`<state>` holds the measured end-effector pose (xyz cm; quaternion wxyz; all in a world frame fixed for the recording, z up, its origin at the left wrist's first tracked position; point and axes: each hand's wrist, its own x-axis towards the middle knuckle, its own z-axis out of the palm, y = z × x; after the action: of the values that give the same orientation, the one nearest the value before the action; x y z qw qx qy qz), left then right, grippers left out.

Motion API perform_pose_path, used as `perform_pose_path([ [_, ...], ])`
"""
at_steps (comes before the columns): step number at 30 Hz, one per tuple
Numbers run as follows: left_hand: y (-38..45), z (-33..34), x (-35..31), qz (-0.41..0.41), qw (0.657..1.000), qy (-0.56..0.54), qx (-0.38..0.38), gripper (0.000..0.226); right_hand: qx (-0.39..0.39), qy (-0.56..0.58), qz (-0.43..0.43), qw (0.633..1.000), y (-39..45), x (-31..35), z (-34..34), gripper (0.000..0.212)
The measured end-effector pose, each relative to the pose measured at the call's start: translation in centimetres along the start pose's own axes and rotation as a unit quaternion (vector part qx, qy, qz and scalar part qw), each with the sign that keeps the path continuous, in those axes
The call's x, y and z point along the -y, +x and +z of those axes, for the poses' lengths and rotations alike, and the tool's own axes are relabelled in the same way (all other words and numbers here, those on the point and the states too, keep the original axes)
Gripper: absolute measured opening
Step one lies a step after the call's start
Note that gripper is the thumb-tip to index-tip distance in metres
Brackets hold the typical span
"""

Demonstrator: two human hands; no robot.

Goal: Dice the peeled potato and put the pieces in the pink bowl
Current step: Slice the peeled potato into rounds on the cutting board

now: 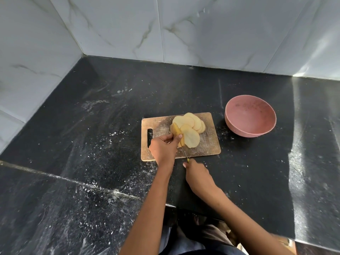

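Black speckled stone forms the bench [92, 135], dusted white in patches, and we see a worn wooden cutting board [209, 144] lying on it. Right of the board, apart from it, stands the pink bowl [250, 116], with nothing visible inside. On the board, pale yellow slices [191, 124] fan out flat and overlapping. The uncut potato piece [175, 131] stands at their left. Our left hand [163, 146] pinches that piece, fingers curled. Our right hand [197, 174], near the board's edge, grips the knife [184, 152], its blade against the piece.
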<state>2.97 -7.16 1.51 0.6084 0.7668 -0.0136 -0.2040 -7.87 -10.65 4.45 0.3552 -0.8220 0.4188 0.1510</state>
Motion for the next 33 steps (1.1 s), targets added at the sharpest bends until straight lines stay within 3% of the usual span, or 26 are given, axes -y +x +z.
perform_pose_path([
  [8,0.1,0.2,-0.5,0.018,1.000,0.024,-0.004,0.037,0.061,0.021,0.026,0.998,0.8,0.6,-1.8,0.030],
  [14,-0.3,0.2,-1.4,0.002,1.000,-0.018,0.013,0.034,0.152,0.217,0.078,0.961,0.5,-0.5,-3.5,0.029],
  [18,-0.5,0.1,-1.3,-0.010,0.998,-0.049,0.025,0.033,0.170,0.248,0.081,0.950,0.1,-0.7,-3.4,0.031],
  [22,-0.1,-0.5,-1.3,0.007,0.996,-0.041,0.079,0.047,0.100,0.087,0.001,0.991,-0.3,-0.7,-4.1,0.030],
  [24,0.2,-0.9,-1.5,0.015,0.990,-0.021,0.141,0.061,0.057,-0.001,-0.025,0.998,-0.7,-0.8,-4.5,0.025],
  [26,0.5,-1.1,-1.7,0.007,0.984,-0.018,0.178,0.058,0.043,-0.041,-0.030,0.998,-1.0,-0.9,-5.1,0.023],
  [33,0.1,-0.2,-2.5,-0.035,0.986,-0.061,0.149,0.047,0.032,-0.090,-0.046,0.994,-1.7,-1.6,-8.3,0.028],
])
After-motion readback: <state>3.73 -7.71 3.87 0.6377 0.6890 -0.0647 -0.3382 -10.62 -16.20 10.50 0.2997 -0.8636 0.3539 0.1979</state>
